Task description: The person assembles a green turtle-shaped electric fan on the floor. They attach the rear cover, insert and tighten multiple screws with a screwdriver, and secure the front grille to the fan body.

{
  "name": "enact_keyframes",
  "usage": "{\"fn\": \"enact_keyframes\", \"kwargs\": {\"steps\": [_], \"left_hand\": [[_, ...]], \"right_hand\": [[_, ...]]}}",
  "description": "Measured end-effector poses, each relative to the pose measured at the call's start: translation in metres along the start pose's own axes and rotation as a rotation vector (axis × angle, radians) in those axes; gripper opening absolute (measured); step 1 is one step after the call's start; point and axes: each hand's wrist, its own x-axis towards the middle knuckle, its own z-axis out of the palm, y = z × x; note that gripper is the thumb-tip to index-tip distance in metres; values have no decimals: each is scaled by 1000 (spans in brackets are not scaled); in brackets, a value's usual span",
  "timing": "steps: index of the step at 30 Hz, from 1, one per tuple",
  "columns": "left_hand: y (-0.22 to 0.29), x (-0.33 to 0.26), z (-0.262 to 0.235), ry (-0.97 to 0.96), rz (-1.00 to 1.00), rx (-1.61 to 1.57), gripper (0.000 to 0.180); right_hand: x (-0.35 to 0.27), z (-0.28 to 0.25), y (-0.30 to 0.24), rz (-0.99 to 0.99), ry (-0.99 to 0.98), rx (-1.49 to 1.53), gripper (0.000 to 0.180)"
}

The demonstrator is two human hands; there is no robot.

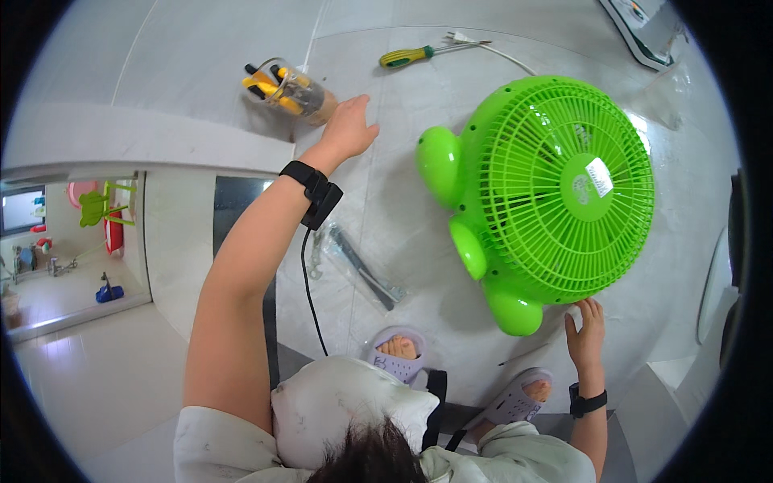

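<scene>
A bright green fan (523, 185) with a round slatted grille and rounded lobes along its left side lies on the light tiled floor, grille up. At its near rim is my right hand (585, 334), fingertips against the edge and thumb held apart. My left hand (350, 129) is stretched forward over the floor with its fingers extended and nothing in them. Right beside it stands a clear cup (302, 95) holding several yellow-and-black handled tools; whether the hand touches the cup I cannot tell. Beyond the hands lies a screwdriver (407, 57) with a yellow-green handle.
A white cord with a plug (460, 37) runs behind the fan. Between my left arm and the fan lies a clear bag with a dark strip (362, 266). A thin dark rod (523, 354) lies near my slippered feet. A low wall ledge (161, 135) borders the left side.
</scene>
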Motion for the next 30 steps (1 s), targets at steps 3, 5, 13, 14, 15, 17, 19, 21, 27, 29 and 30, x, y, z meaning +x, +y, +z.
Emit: {"fn": "enact_keyframes", "kwargs": {"steps": [3, 5, 13, 14, 15, 17, 19, 21, 27, 29, 30], "left_hand": [[5, 24, 27, 35, -66, 85, 66], [3, 39, 38, 53, -60, 136, 73], [-12, 108, 62, 282, 181, 285, 71], [-12, 113, 65, 300, 148, 303, 69], [-11, 115, 66, 282, 150, 272, 67], [-8, 119, 70, 194, 35, 219, 63], [-6, 123, 70, 159, -16, 414, 60], [-6, 126, 70, 208, -1, 499, 57], [-16, 122, 73, 57, -61, 108, 45], [-11, 107, 71, -43, -222, -215, 35], [-5, 98, 67, -116, -333, -460, 31]], "right_hand": [[4, -2, 13, 86, 52, -70, 64], [5, 1, 17, 187, -45, -93, 80], [6, 3, 20, 184, -173, -297, 108], [5, 1, 20, 214, -216, -311, 108], [6, 0, 22, 202, -216, -301, 109], [7, 0, 23, 194, -210, -288, 110], [6, 0, 25, 195, -200, -285, 110], [5, 2, 27, 185, -187, -271, 109], [4, 7, 33, 174, -166, -261, 110], [4, 7, 34, 172, -166, -247, 111], [4, 7, 34, 152, -135, -242, 111]]}}
